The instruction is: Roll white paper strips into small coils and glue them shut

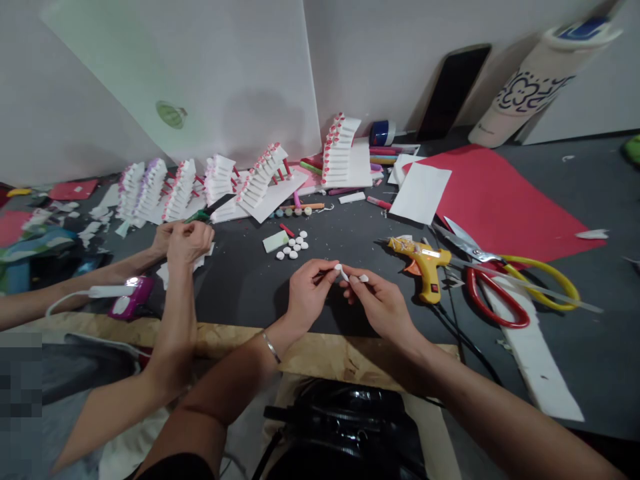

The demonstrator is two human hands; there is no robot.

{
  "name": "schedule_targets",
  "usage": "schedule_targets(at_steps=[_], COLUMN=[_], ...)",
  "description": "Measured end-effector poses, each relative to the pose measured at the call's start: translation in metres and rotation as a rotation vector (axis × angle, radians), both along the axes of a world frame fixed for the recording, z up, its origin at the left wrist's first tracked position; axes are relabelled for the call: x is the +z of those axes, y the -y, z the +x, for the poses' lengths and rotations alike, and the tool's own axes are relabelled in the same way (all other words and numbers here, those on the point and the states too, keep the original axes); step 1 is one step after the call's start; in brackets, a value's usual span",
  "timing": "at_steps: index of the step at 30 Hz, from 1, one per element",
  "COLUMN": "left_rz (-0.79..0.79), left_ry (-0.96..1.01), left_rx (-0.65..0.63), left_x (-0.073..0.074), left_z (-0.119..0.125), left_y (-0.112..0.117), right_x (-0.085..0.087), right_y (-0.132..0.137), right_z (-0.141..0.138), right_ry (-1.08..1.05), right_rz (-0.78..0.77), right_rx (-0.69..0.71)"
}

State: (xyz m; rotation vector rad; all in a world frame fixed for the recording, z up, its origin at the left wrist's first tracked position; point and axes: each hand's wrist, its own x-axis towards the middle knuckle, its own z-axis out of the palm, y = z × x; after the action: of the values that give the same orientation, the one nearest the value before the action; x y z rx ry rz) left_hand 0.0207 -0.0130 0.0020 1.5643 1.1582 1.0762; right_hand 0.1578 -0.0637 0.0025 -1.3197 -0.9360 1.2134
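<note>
My left hand [309, 293] and my right hand [379, 303] meet over the dark table [250, 280], a little in front of me. The left hand pinches a thin red stick with a small white foam disc [342, 271] at its tip. My right hand's fingertips pinch another small white foam piece [363, 278] right beside it. A cluster of several white foam discs [294, 245] lies just beyond my hands. A yellow glue gun [424, 264] rests to the right of my right hand.
Another person's two hands [185, 240] work at the left with green-handled scissors [207, 212]. Several white foam staircase models [220, 183] line the back. Red paper [500, 197], red and yellow scissors [500, 280], a white foam strip [537, 360], a purple glue gun [131, 297] and a black bag [345, 427] lie around.
</note>
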Motion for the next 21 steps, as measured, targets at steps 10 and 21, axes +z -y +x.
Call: schedule_targets(at_steps=[10, 21], left_rz=[-0.006, -0.032], left_ry=[-0.035, -0.011], left_rx=[-0.032, -0.094], left_x=[-0.0002, -0.0018], left_z=[-0.0007, -0.0031], left_y=[-0.0013, -0.0007], right_x=[0.0002, -0.0036], right_y=[-0.0031, -0.0031], right_z=[0.0031, 0.0071], right_ry=[0.058, 0.113], right_rz=[0.038, 0.132], right_rx=[-0.020, 0.016])
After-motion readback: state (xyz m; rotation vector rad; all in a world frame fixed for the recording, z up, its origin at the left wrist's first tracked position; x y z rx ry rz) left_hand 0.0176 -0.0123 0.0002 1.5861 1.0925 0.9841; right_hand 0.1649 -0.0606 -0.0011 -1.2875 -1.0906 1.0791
